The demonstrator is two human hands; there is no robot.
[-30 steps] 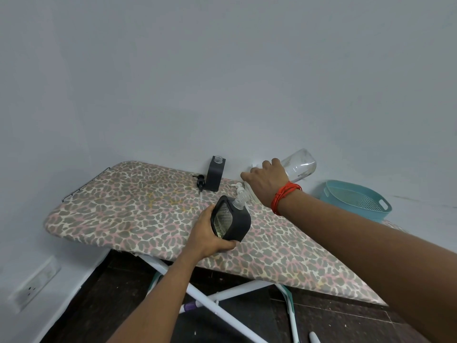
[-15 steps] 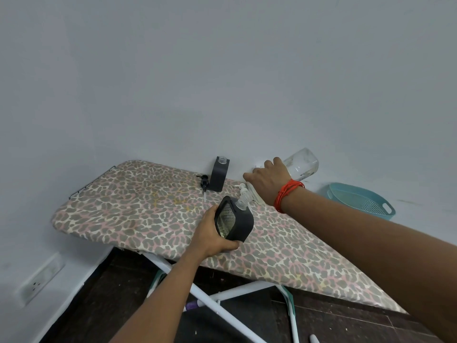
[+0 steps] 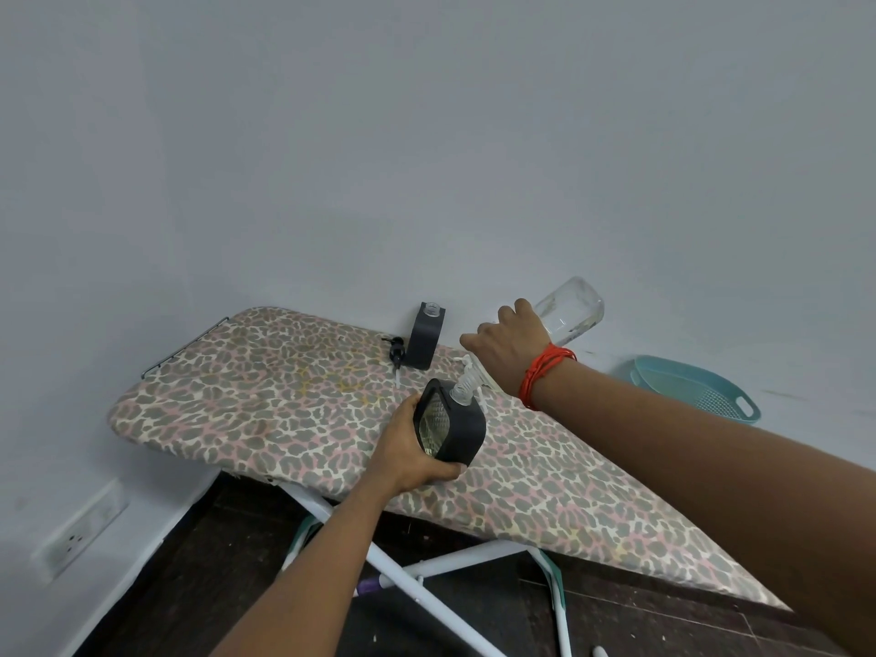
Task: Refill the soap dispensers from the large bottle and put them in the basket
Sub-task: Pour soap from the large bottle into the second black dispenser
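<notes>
My left hand (image 3: 411, 452) grips a black soap dispenser (image 3: 450, 426) tilted on the ironing board (image 3: 265, 400), its clear threaded neck uncapped. Above it my right hand (image 3: 509, 346) holds the large clear bottle (image 3: 571, 308) tipped with its base up and to the right; its mouth is hidden behind my hand, near the dispenser's neck. A second black dispenser (image 3: 425, 342) stands open-topped at the board's far edge by the wall, with a black pump head (image 3: 396, 355) lying beside it. The teal basket (image 3: 697, 388) sits at the right beyond the board.
The leopard-print board runs from the left corner to the lower right on white legs (image 3: 417, 590). A white wall stands right behind it. A wall socket (image 3: 78, 531) is at the lower left. Dark floor lies below.
The view has shifted slightly, so the board sits a bit further right in frame. Both hands keep their hold; the big bottle stays tipped over the dispenser.
</notes>
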